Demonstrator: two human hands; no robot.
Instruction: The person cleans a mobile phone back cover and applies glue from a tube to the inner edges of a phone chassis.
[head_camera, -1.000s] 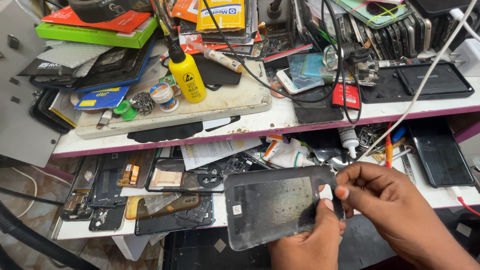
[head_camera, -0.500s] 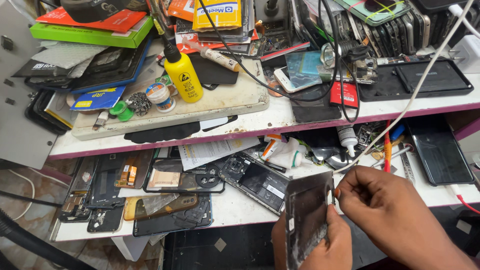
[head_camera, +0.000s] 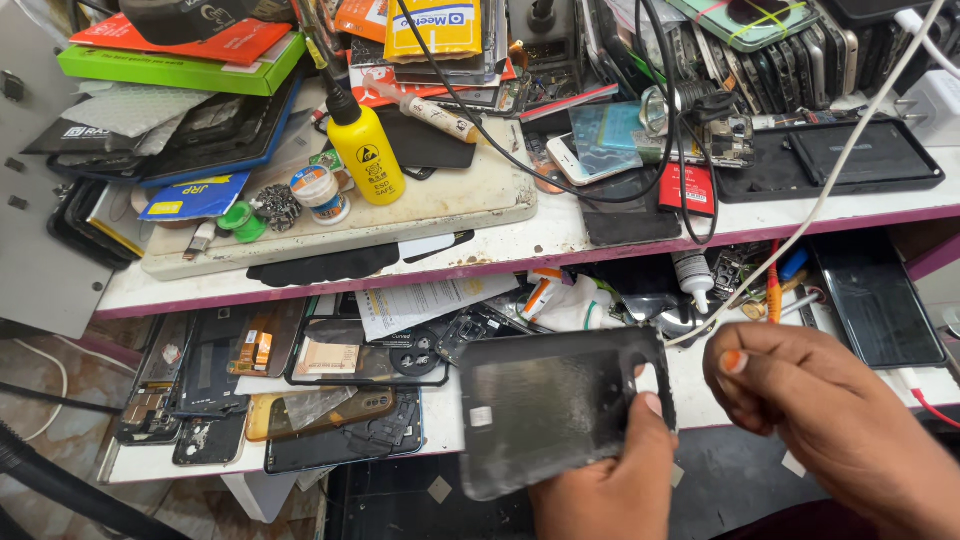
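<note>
The left hand, low in the centre of the frame, has its grip closed on a dark phone back cover, thumb pressed near the cover's right edge, holding it flat above the front edge of the cluttered tabletop. The right hand, at the lower right, holds nothing, its fingers curled loosely just beside that edge, so the step in hand looks like inspecting the cover, and any further handling calls for a steady pinch at its rim. The cover is grey-black, dusty and scuffed, with a cutout at its right end.
</note>
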